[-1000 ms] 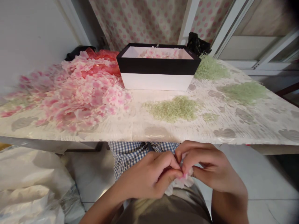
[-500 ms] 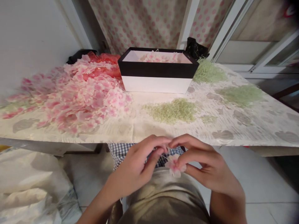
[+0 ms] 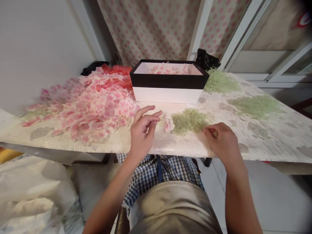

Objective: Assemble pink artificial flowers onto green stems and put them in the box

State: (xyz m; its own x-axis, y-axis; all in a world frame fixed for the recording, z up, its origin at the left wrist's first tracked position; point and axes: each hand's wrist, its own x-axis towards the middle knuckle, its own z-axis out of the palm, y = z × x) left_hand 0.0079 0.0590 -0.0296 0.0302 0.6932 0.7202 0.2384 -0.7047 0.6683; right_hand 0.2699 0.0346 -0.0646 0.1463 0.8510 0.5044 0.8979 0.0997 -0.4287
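Above the front of the table, my left hand [image 3: 143,130] has its thumb and a finger pinched, with the other fingers stretched out. A small pink-and-white artificial flower [image 3: 168,123] stands out just past its fingertips, its thin stem largely hidden in the pinch. To the right, my right hand [image 3: 223,139] is closed, thumb against fingers, at the right edge of a pile of fine green sprigs [image 3: 188,121]. What lies in that pinch is too small to make out.
A large heap of pink artificial blossoms [image 3: 97,110] covers the left side. Behind stands a black-and-white box [image 3: 168,94] with pink blossoms inside. More green sprigs lie in a right-hand pile [image 3: 255,106] and beside the box [image 3: 219,81]. A black plastic bag [image 3: 207,59] sits behind.
My hands were together over my lap, both at the flower. They have moved forward and apart: the left carries the flower over the table, the right has gone to the green sprigs.
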